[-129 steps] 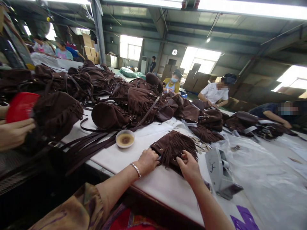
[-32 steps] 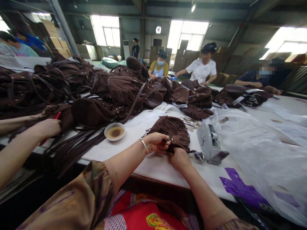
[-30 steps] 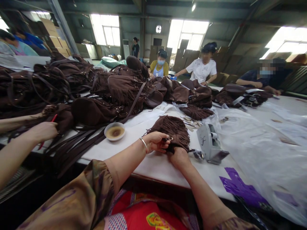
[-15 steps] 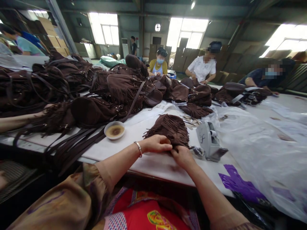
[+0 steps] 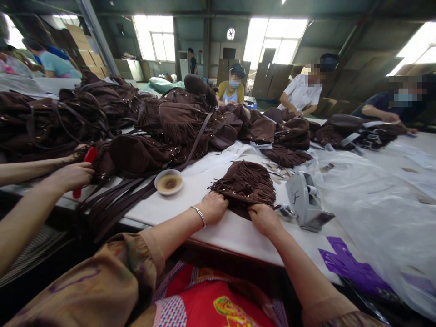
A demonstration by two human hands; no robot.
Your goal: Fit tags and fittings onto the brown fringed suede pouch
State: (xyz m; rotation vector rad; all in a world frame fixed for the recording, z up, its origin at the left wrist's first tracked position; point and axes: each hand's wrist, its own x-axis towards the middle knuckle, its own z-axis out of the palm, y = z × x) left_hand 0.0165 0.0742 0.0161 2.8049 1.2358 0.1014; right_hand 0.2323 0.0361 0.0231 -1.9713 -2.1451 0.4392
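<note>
On the white tabletop in front of me lies a dark brown fringed bag (image 5: 250, 181), its metal eyelets facing up near the edge closest to me. My left hand (image 5: 215, 206) grips its near left corner, fingers partly hidden under the fringe. At the near right edge, my right hand (image 5: 264, 218) pinches the bag's material. Just right of the bag stands a grey tape dispenser (image 5: 303, 200). A white bowl (image 5: 169, 182) holding a brownish liquid sits to the left.
Brown fringed bags (image 5: 184, 122) are heaped across the table's far side. At the left, another person's hand (image 5: 73, 176) holds a red-handled tool (image 5: 89, 156). Clear plastic sheeting (image 5: 368, 204) and purple tape (image 5: 354, 265) lie to the right. Several co-workers stand opposite.
My hands have moved apart to the bag's two near corners, and its eyelets now show. Another person's hand with a red tool has come in at the left. The view has shifted slightly.
</note>
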